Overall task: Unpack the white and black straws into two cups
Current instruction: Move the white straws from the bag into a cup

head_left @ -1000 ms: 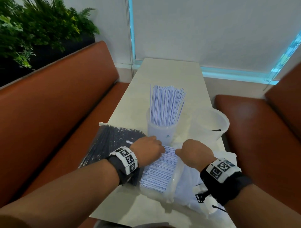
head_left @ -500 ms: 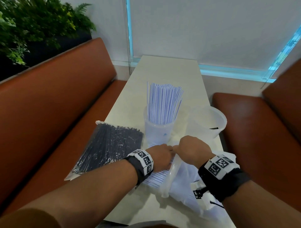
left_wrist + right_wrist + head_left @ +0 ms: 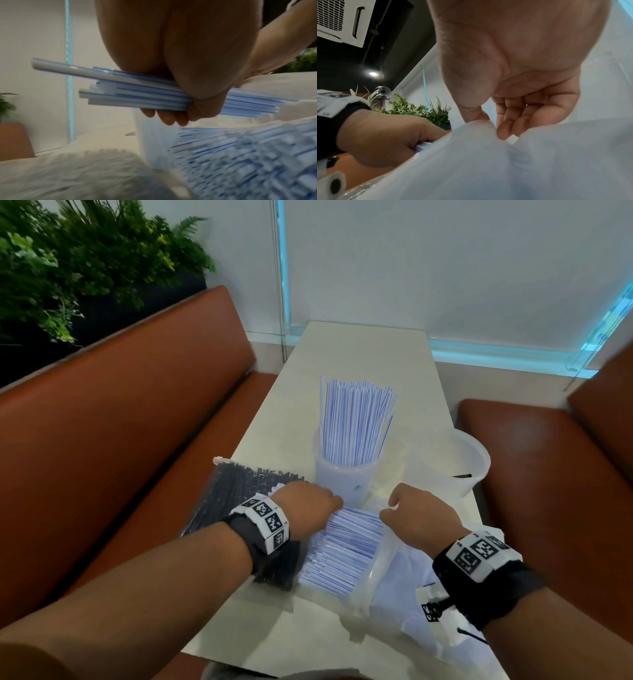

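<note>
Left hand (image 3: 180, 75) has its fingers (image 3: 169, 119) wrapped round a bunch of white straws (image 3: 137, 97). Right hand (image 3: 513, 75) pinches the plastic bag (image 3: 488, 162) next to it on the worktop (image 3: 359, 354).

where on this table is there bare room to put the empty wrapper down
The far end of the table, between the cup of white straws and the window wall, is bare. A smaller patch lies at the near edge, below the white straw pack. The middle is crowded: black straw pack, both cups, second cup, plastic bag, left hand, right hand.
</note>
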